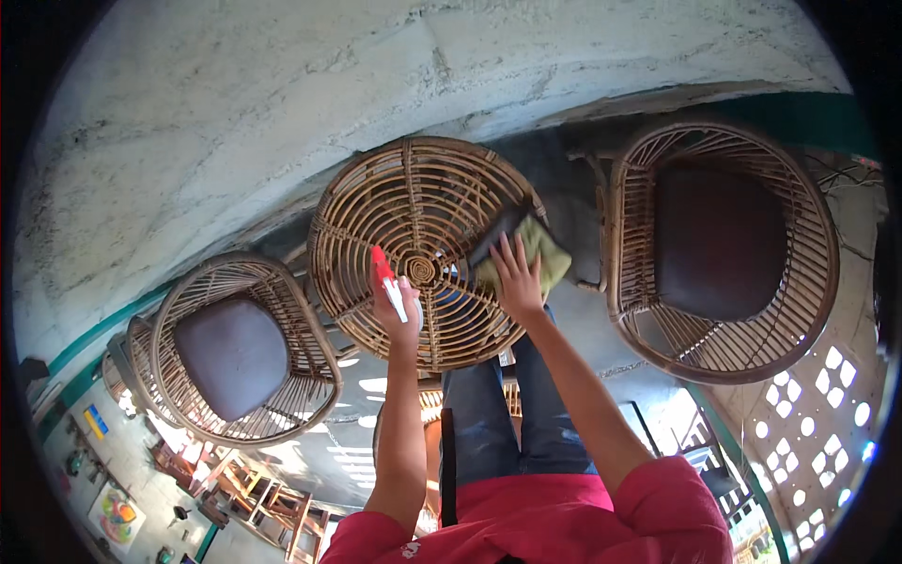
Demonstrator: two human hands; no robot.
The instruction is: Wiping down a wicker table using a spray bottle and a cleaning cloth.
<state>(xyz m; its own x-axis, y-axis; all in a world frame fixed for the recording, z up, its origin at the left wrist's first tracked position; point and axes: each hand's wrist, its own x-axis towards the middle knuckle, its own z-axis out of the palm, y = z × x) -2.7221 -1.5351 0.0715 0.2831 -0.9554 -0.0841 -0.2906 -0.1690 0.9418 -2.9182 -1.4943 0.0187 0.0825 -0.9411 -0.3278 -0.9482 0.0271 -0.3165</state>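
A round rattan table (pixel 366 185) with concentric rings of cane stands before me. My left hand (pixel 397 310) is closed around a spray bottle with a red and white trigger head (pixel 384 271), held above the table's near left part. Most of the bottle is hidden by the hand. On the right side of the tabletop, my right hand (pixel 519 278) lies with its fingers spread over a folded green and dark cloth (pixel 546 247). The cloth reaches over the table's right rim and looks slightly blurred.
Rattan armchairs with dark cushions flank the table, one on the left (pixel 236 359) and one on the right (pixel 722 240). A rough pale wall (pixel 282 106) rises behind. Wooden furniture (pixel 261 500) stands at lower left, and a perforated block wall (pixel 796 423) at lower right.
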